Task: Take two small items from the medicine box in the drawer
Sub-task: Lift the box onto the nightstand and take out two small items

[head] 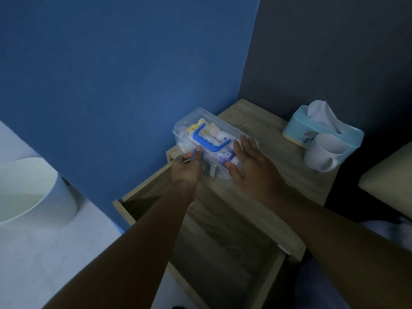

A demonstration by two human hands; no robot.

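A clear plastic medicine box (200,121) with a blue handle (208,141) stands on the left part of the wooden nightstand top (263,121), its lid down and small packets visible inside. My left hand (187,168) pinches a small blue latch at the box's near left corner. My right hand (249,163) lies flat with fingers spread against the box's right end. Below both arms the drawer (263,284) is pulled out and looks dark inside.
A light blue tissue box (298,126) and a white mug (321,152) stand on the right of the nightstand. A white bin (33,192) sits on the floor at the left. A blue wall rises behind.
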